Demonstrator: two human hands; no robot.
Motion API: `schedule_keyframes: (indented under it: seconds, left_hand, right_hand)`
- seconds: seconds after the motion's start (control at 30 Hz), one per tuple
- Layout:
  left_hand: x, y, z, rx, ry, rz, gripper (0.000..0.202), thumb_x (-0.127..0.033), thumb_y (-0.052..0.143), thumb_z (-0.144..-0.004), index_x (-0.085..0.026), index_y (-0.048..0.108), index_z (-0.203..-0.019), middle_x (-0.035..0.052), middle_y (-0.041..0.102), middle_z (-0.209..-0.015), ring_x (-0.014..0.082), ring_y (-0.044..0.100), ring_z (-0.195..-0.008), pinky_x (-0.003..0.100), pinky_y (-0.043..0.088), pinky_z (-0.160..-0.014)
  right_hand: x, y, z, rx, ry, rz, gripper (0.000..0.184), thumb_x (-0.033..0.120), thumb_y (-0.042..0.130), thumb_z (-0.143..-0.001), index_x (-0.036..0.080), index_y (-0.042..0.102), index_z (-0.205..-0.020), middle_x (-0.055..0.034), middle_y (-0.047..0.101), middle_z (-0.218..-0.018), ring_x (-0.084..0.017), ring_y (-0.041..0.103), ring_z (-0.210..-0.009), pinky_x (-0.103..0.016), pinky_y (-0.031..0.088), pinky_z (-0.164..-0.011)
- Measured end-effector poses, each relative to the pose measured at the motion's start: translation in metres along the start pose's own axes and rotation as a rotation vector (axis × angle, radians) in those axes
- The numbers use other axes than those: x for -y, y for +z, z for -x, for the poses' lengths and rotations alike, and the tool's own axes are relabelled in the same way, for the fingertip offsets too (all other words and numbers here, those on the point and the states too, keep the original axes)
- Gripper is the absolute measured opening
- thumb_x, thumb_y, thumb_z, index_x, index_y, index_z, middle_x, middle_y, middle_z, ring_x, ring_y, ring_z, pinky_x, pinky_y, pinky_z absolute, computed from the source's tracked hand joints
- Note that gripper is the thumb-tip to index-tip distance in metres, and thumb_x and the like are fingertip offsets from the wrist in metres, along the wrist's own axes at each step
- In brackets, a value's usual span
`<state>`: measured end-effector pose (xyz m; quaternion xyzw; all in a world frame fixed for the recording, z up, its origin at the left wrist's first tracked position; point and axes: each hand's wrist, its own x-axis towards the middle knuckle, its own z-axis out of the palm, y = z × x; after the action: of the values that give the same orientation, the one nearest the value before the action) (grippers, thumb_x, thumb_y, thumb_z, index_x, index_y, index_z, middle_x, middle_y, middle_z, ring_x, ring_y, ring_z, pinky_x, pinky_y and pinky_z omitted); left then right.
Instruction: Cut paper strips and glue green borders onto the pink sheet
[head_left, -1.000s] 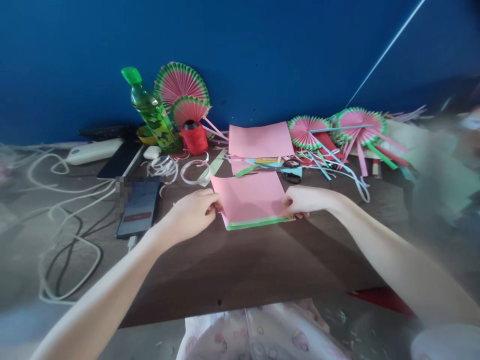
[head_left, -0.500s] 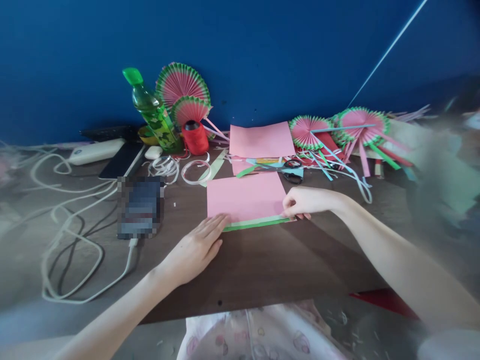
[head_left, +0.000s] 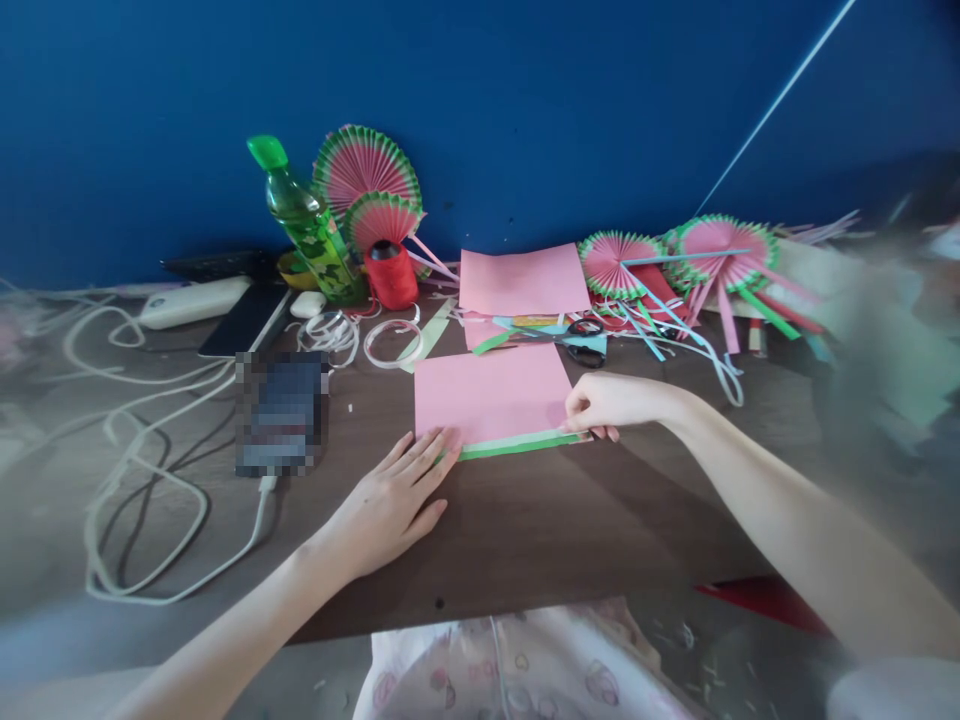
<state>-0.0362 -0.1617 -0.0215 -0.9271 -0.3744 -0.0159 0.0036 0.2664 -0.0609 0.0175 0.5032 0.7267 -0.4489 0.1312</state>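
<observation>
A pink paper sheet (head_left: 491, 396) with a green strip (head_left: 517, 445) along its near edge lies flat on the dark wooden table (head_left: 540, 530). My left hand (head_left: 390, 500) rests flat and open, its fingertips pressing the sheet's near left corner. My right hand (head_left: 604, 402) is closed in a pinch on the sheet's near right corner.
Behind the sheet lie another pink sheet (head_left: 523, 280), black scissors (head_left: 583, 340) and coloured paper strips. Pink-and-green paper fans (head_left: 365, 170) lean on the blue wall, with more fans (head_left: 720, 250) at right. A green bottle (head_left: 304, 220), red thread spool (head_left: 390, 275), phone (head_left: 279, 412) and white cables (head_left: 142, 470) lie left.
My left hand let go of the sheet's left edge, moved toward me and now lies flat on the near left corner. The sheet lies flatter. My right hand stayed put.
</observation>
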Motion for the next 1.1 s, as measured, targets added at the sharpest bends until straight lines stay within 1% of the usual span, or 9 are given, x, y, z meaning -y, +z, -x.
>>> schedule_keyframes:
  seconds: [0.23, 0.4, 0.53, 0.6, 0.7, 0.8, 0.9, 1.0, 1.1]
  left_hand:
    - [-0.010, -0.003, -0.011, -0.142, 0.018, -0.106, 0.045, -0.029, 0.040, -0.088, -0.005, 0.048, -0.126, 0.0148, 0.046, -0.135, 0.0252, 0.043, -0.126, 0.040, 0.038, -0.104]
    - [-0.016, -0.004, -0.024, -0.267, 0.003, -0.133, 0.036, -0.023, 0.038, -0.089, -0.005, 0.062, -0.107, 0.0147, 0.062, -0.118, 0.0236, 0.057, -0.111, 0.036, 0.048, -0.095]
    - [-0.020, -0.003, -0.031, -0.326, -0.003, -0.119, 0.033, -0.021, 0.039, -0.088, -0.006, 0.064, -0.104, 0.0143, 0.063, -0.116, 0.0234, 0.058, -0.110, 0.035, 0.048, -0.095]
    - [-0.022, 0.000, -0.032, -0.303, -0.009, -0.098, 0.036, -0.021, 0.037, -0.089, -0.004, 0.060, -0.112, 0.0154, 0.059, -0.122, 0.0236, 0.054, -0.115, 0.036, 0.046, -0.098]
    - [-0.024, 0.005, -0.031, -0.196, -0.025, -0.046, 0.043, -0.022, 0.034, -0.090, -0.002, 0.048, -0.125, 0.0161, 0.049, -0.133, 0.0233, 0.044, -0.124, 0.036, 0.042, -0.103]
    - [-0.023, 0.007, -0.027, -0.089, -0.052, 0.025, 0.049, -0.025, 0.033, -0.091, -0.007, 0.035, -0.136, 0.0134, 0.038, -0.141, 0.0213, 0.033, -0.131, 0.036, 0.035, -0.107]
    - [-0.021, 0.006, -0.025, -0.042, -0.052, 0.060, 0.052, -0.026, 0.033, -0.091, -0.009, 0.026, -0.140, 0.0129, 0.033, -0.144, 0.0204, 0.027, -0.134, 0.037, 0.033, -0.109]
    - [-0.021, 0.005, -0.025, -0.045, -0.040, 0.039, 0.052, -0.026, 0.033, -0.091, -0.006, 0.029, -0.138, 0.0150, 0.034, -0.143, 0.0215, 0.028, -0.134, 0.038, 0.034, -0.108]
    - [-0.026, 0.005, -0.028, -0.095, -0.058, -0.006, 0.050, -0.028, 0.033, -0.091, -0.004, 0.036, -0.134, 0.0165, 0.041, -0.139, 0.0232, 0.036, -0.130, 0.037, 0.037, -0.105]
  right_hand:
    - [0.001, 0.001, 0.000, -0.022, 0.011, 0.016, 0.024, 0.036, 0.056, -0.069, 0.015, 0.058, -0.057, -0.0005, 0.058, -0.051, -0.010, 0.054, -0.043, -0.020, 0.042, -0.045]
    - [0.000, 0.001, 0.001, -0.043, -0.005, 0.042, 0.026, 0.037, 0.055, -0.069, 0.015, 0.059, -0.057, -0.0007, 0.059, -0.051, -0.009, 0.053, -0.041, -0.020, 0.042, -0.046]
    - [0.000, 0.001, 0.000, -0.047, -0.009, 0.049, 0.025, 0.035, 0.055, -0.069, 0.015, 0.059, -0.055, -0.0006, 0.058, -0.050, -0.009, 0.053, -0.040, -0.020, 0.042, -0.046]
    - [-0.001, 0.001, -0.001, -0.049, -0.016, 0.045, 0.025, 0.035, 0.055, -0.069, 0.015, 0.059, -0.056, -0.0006, 0.059, -0.050, -0.009, 0.053, -0.040, -0.020, 0.042, -0.046]
    - [-0.003, 0.001, -0.002, -0.026, -0.024, 0.027, 0.026, 0.038, 0.056, -0.068, 0.015, 0.060, -0.057, -0.0008, 0.059, -0.051, -0.010, 0.055, -0.042, -0.020, 0.043, -0.048]
    - [-0.002, 0.000, 0.000, -0.001, -0.010, 0.004, 0.027, 0.040, 0.057, -0.068, 0.015, 0.060, -0.059, -0.0015, 0.060, -0.052, -0.010, 0.056, -0.045, -0.020, 0.043, -0.047]
    - [0.001, 0.000, 0.002, -0.002, -0.002, -0.010, 0.026, 0.039, 0.058, -0.068, 0.014, 0.059, -0.059, -0.0017, 0.060, -0.053, -0.009, 0.055, -0.045, -0.019, 0.043, -0.046]
    - [0.001, 0.001, 0.003, -0.006, -0.011, -0.020, 0.025, 0.037, 0.058, -0.069, 0.015, 0.058, -0.059, -0.0017, 0.060, -0.055, -0.009, 0.055, -0.046, -0.019, 0.043, -0.046]
    - [-0.001, 0.002, 0.001, -0.013, -0.012, -0.017, 0.025, 0.037, 0.057, -0.069, 0.015, 0.058, -0.059, -0.0018, 0.060, -0.055, -0.010, 0.055, -0.046, -0.019, 0.044, -0.045]
